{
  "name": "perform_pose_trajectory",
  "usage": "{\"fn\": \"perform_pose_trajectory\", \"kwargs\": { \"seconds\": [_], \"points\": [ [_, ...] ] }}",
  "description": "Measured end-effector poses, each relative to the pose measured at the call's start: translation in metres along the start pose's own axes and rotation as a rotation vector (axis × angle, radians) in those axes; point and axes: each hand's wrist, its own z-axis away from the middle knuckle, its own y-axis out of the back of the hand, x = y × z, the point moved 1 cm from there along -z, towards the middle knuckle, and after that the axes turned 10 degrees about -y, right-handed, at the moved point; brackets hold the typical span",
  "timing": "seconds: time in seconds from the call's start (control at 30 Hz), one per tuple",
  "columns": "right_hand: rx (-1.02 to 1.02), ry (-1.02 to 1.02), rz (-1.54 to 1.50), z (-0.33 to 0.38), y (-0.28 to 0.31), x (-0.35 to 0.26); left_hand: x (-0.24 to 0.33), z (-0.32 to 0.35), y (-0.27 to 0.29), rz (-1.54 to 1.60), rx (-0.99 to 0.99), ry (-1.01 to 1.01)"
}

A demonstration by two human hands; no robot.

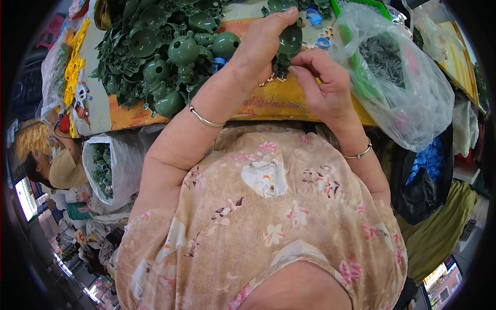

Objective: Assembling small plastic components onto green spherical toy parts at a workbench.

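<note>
My left hand (262,46) is closed around a dark green plastic shell part (290,40) with a rounded hollow and a ridged lower end. It holds the part over the table's front, beside the big heap. My right hand (330,82) is in a pinch at the lower right edge of that part; whatever lies between the fingertips is too small to make out. To the left of my left hand is a large pile of green plastic parts (183,50), some cup-shaped and some round. Small blue plastic rings (323,43) lie beyond my right hand.
A clear plastic bag (429,98) of small grey pieces sits in a green tray (356,64) at the right. Yellow parts (76,67) line the left edge. Below the table are a white sack (124,170) of green parts and a black bag (421,199) with blue pieces. Another person (64,165) is at far left.
</note>
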Motion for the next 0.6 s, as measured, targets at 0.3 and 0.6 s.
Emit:
{"fn": "perform_pose_trajectory", "kwargs": {
  "seconds": [0.3,0.6],
  "points": [
    [0.047,0.052,0.082,-0.01,0.022,-0.002,0.013,-0.016,-0.015,-0.314,-0.01,-0.138],
    [-0.26,0.017,0.591,0.012,0.036,0.001,0.091,-0.085,-0.02,-1.065,-0.106,-0.198]
  ]
}}
